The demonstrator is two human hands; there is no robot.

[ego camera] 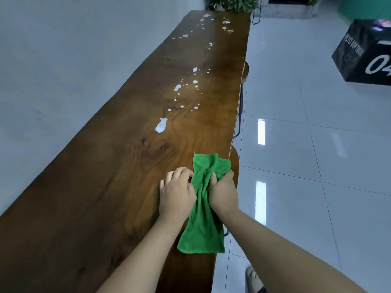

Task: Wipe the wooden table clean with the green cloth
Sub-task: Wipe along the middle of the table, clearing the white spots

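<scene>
A long dark wooden table (110,187) runs from the near left to the far middle of the head view. A green cloth (203,225) lies bunched lengthwise near the table's right edge. My right hand (224,193) grips the cloth's middle from the right. My left hand (176,192) rests on the table at the cloth's left edge, fingers curled and touching the fabric. White spilled blobs and droplets dot the table beyond the cloth, the nearest large blob (160,125) a little ahead, more spots (195,82) farther on.
A grey wall (53,70) borders the table on the left. To the right is a glossy white tiled floor (317,166), with stool seats (245,70) tucked under the table edge. A black box (364,53) stands far right. Plants (232,3) stand beyond the far end.
</scene>
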